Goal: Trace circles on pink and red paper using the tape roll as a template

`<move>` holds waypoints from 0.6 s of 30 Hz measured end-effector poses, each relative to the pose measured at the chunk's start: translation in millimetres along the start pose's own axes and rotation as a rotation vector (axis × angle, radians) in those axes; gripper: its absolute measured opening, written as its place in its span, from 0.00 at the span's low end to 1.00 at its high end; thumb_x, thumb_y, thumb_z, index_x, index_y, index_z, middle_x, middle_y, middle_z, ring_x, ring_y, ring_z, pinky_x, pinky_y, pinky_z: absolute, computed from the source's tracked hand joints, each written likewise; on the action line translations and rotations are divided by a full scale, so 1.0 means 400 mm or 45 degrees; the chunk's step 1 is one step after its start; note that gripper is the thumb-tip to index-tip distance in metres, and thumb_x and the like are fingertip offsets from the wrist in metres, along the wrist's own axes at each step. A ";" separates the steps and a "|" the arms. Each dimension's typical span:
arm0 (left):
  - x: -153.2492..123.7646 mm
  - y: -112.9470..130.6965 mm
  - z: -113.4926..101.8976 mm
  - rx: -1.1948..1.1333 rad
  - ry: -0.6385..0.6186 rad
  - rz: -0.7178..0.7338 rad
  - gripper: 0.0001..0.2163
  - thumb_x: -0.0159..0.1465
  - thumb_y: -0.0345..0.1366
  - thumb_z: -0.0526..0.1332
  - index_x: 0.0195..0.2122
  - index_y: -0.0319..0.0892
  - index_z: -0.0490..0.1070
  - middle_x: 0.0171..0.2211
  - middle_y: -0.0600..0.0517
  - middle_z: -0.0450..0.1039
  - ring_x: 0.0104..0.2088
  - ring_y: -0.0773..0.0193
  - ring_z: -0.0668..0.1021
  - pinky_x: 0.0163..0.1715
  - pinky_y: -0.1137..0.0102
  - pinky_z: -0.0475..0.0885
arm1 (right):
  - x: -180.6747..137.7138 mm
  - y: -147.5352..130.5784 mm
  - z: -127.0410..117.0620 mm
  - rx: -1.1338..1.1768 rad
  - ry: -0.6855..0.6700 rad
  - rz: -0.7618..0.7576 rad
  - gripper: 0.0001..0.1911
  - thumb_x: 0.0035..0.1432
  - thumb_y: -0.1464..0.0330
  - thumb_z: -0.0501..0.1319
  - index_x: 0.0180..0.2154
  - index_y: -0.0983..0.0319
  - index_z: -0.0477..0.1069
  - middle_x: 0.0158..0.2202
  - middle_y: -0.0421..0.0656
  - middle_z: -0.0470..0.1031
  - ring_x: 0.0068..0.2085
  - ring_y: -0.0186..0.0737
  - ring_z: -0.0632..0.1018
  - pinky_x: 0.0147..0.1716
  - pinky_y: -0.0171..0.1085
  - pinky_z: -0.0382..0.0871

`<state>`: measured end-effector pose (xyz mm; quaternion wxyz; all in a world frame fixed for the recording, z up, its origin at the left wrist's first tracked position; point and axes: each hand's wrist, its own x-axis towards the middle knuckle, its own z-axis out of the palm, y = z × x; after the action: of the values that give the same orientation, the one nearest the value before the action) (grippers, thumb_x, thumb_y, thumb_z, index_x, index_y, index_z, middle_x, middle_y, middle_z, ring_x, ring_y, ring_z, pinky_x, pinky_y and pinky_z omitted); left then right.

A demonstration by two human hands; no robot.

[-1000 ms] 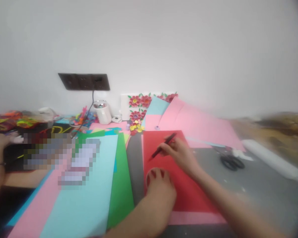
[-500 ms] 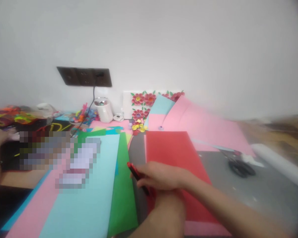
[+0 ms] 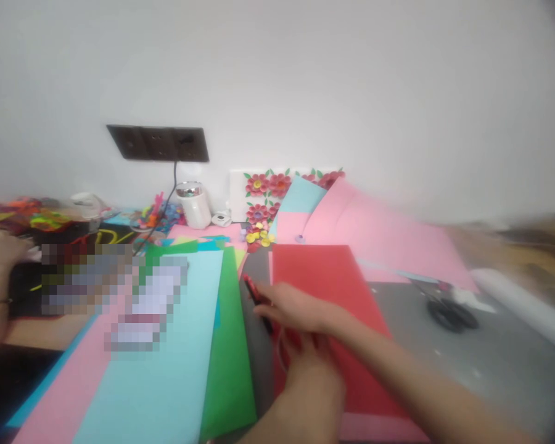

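Observation:
My right hand point(image 3: 291, 305) is closed around a slim red-and-black pen point(image 3: 254, 293), its red end pointing up and left. Below it, my left hand point(image 3: 312, 361) rests over a red sheet of paper point(image 3: 314, 271), fingers bent and partly covered by my right hand and wrist. Beside those fingers shows the edge of a pale curved band point(image 3: 281, 353); motion blur hides what it is. A pink sheet point(image 3: 379, 427) sticks out from under the red one.
Light blue point(image 3: 166, 394) and green paper point(image 3: 229, 370) lie at left. Black-handled scissors point(image 3: 451, 314) and a white roll point(image 3: 522, 308) are at right. Pink sheets point(image 3: 388, 240) lean behind, near paper flowers point(image 3: 258, 185). Another person's hand point(image 3: 0, 253) is at far left.
My right hand has moved up and slightly right with the pen, uncovering more of my left hand's fingers and the pale curved band. The other person's hand has shifted slightly right.

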<state>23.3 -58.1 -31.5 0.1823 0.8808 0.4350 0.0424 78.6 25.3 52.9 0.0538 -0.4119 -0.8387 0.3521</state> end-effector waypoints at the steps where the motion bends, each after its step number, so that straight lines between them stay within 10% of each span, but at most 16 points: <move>1: 0.002 0.013 0.000 0.124 0.034 -0.050 0.20 0.60 0.30 0.49 0.51 0.47 0.71 0.47 0.42 0.68 0.52 0.41 0.66 0.42 0.47 0.67 | 0.000 0.009 -0.004 0.011 0.047 0.019 0.05 0.60 0.67 0.54 0.33 0.61 0.61 0.29 0.40 0.69 0.27 0.33 0.68 0.25 0.31 0.58; 5: 0.004 0.044 -0.020 0.339 0.063 -0.090 0.19 0.59 0.27 0.52 0.50 0.33 0.70 0.51 0.30 0.63 0.50 0.34 0.66 0.41 0.40 0.65 | -0.008 0.063 -0.007 0.051 0.276 0.051 0.06 0.60 0.66 0.54 0.33 0.61 0.60 0.29 0.41 0.69 0.28 0.33 0.68 0.27 0.32 0.59; 18: 0.014 0.054 -0.094 0.464 -0.163 -0.067 0.16 0.60 0.27 0.51 0.48 0.35 0.71 0.50 0.34 0.62 0.46 0.37 0.68 0.35 0.49 0.69 | -0.114 0.212 0.012 0.284 0.804 0.289 0.11 0.55 0.59 0.54 0.32 0.61 0.61 0.25 0.40 0.72 0.26 0.38 0.74 0.25 0.36 0.65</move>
<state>34.0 -54.9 10.9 0.0484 0.8884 0.4458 -0.0980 162.2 24.4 4.5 0.3157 -0.5825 -0.6861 0.3006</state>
